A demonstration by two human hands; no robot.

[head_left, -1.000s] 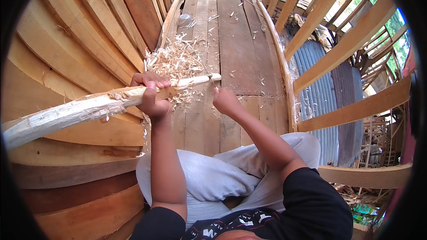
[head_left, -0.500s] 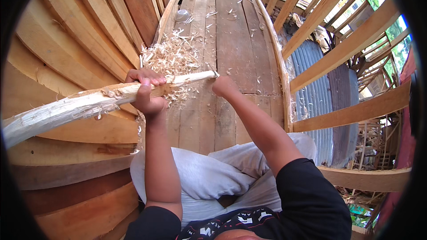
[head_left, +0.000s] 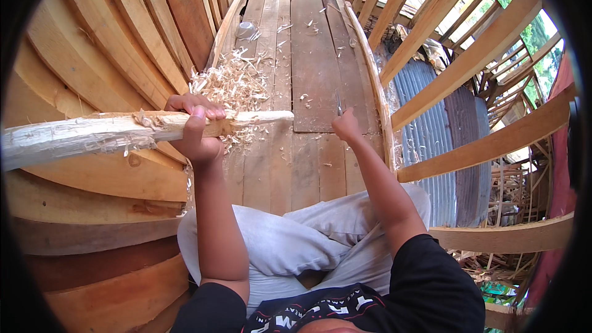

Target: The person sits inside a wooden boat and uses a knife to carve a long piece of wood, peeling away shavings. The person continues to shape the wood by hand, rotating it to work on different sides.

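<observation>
Left hand (head_left: 196,126) clasps pole (head_left: 80,139); right hand (head_left: 346,126) grips a thin blade (head_left: 338,103)

The pole runs in from the picture's left edge, its narrowed end past the left hand, whose fingers wrap over it with the thumb on the near side. Right of the pole's tip and apart from it, the right hand is curled in a fist, the blade jutting forward; its handle is hidden. Curly shavings (head_left: 237,80) lie just beyond the pole. On its near side, the black shirt (head_left: 431,283) bears white and red lettering.
</observation>
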